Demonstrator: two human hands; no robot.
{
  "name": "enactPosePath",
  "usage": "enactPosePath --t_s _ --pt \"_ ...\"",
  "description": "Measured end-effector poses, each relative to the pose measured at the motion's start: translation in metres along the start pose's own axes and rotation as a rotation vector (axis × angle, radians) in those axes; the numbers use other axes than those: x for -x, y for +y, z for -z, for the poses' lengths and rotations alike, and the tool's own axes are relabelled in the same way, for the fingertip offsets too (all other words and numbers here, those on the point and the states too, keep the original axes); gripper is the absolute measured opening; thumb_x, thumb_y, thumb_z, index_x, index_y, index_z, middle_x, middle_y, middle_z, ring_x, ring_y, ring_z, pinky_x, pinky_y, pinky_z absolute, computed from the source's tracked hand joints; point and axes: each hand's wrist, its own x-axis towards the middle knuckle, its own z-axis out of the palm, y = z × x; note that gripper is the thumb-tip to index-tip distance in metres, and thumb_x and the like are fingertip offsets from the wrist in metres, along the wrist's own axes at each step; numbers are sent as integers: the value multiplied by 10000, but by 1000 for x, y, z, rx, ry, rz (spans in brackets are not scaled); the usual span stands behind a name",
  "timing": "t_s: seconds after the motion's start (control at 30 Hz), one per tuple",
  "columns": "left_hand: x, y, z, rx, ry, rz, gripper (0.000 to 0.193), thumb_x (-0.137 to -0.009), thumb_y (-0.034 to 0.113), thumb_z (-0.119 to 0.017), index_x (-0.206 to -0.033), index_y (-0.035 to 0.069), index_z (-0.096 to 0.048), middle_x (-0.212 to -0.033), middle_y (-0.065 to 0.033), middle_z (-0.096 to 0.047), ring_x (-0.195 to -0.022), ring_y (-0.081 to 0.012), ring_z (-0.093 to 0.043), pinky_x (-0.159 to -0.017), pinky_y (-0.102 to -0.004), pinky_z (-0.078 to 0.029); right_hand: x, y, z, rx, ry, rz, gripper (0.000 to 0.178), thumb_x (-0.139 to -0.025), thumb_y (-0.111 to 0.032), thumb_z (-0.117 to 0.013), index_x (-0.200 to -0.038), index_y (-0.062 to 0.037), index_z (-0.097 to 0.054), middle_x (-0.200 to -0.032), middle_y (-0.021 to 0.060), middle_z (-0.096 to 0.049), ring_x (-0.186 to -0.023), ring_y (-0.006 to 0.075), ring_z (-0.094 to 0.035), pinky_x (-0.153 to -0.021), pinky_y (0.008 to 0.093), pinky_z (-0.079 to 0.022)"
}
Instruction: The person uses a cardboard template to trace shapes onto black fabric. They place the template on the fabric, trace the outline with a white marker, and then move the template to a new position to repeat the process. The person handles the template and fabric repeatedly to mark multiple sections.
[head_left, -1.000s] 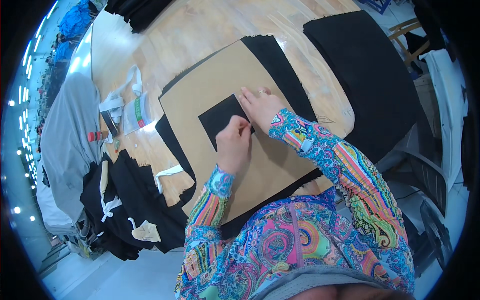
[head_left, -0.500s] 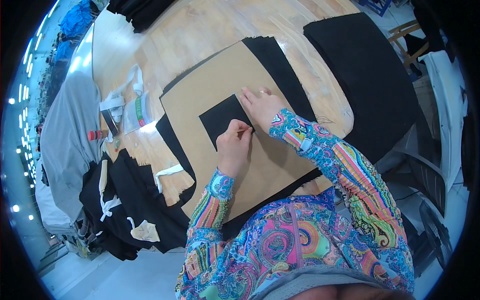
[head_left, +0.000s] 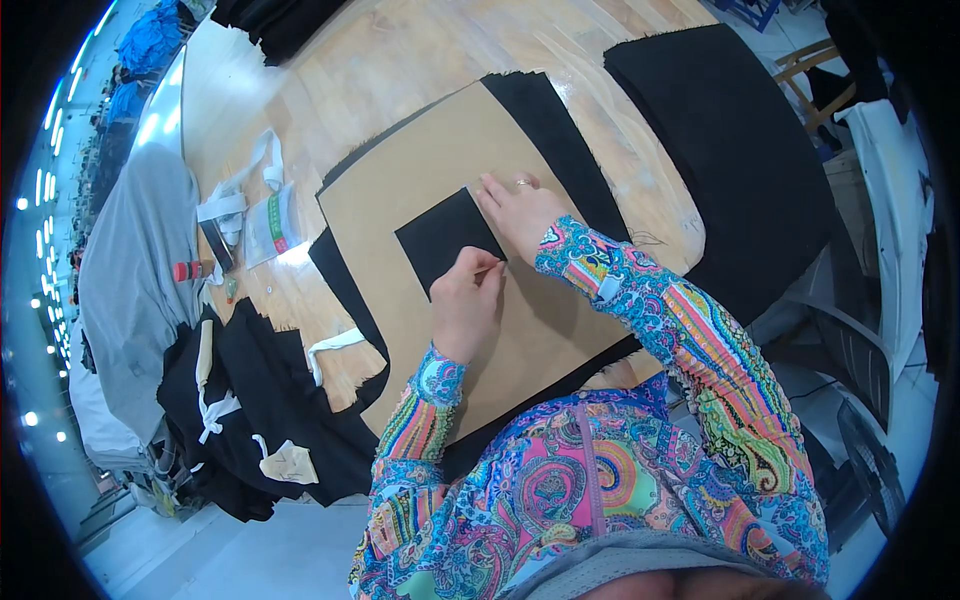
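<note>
On a pale wooden table [head_left: 380,50], a smooth, card-like tan sheet [head_left: 420,170] with a crisp black square [head_left: 445,240]

Nearest, the left hand [head_left: 466,308] has thumb and fingertips together at the square's lower right corner, partly covering it; whether they clamp anything, I cannot tell. Just beyond, the right hand [head_left: 522,215] lies flat, fingers extended, on the sheet beside the square's right edge. Frayed black cloth [head_left: 565,135] juts from beneath.
</note>
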Motion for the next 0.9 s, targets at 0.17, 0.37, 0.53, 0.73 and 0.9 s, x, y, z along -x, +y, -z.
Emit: enactPosePath --t_s 0.17,0.37,0.53,0.73,0.9 --pt "7 -1 32 220 133 119 64 -811 45 -637 -835 7 -592 -732 -35 -630 -680 -92 -605 -615 -234 -485 3 3 3 16 1 4 720 -705 -90 -643 -1351 -66 -323 -1405 82 -325 -1134 355 -459 -782 321 -520" --pt "60 -35 79 278 488 123 73 -844 38 -609 -875 5 -551 -775 -38 -600 -699 -90 -584 -626 -214 -482 36 15 26 -252 -100 -5 841 -603 -60 -747 -1331 -69 -326 -1412 114 -295 -1156 393 -433 -881 390 -480" --pt "100 -80 78 435 680 232 113 -876 95 -593 -898 20 -511 -783 -52 -585 -687 -93 -588 -603 -212 -490 83 32 4 -502 298 -155 732 -643 -112 -753 -1270 3 -394 -1279 178 -428 -1116 365 -468 -933 392 -419" --pt "103 -98 63 322 695 230 130 -903 123 -550 -932 -2 -529 -804 -59 -597 -726 -114 -597 -650 -227 -489 96 45 3 -828 121 -445 646 -754 -178 -691 -1286 39 -397 -1120 160 -533 -979 251 -542 -839 336 -448" --pt "96 -94 62 239 761 118 170 -915 133 -528 -1012 -7 -539 -876 -80 -605 -813 -158 -600 -746 -254 -485 96 52 13 -1194 -61 -401 453 -793 -68 -639 -1211 41 -500 -934 100 -601 -832 149 -568 -730 264 -464"
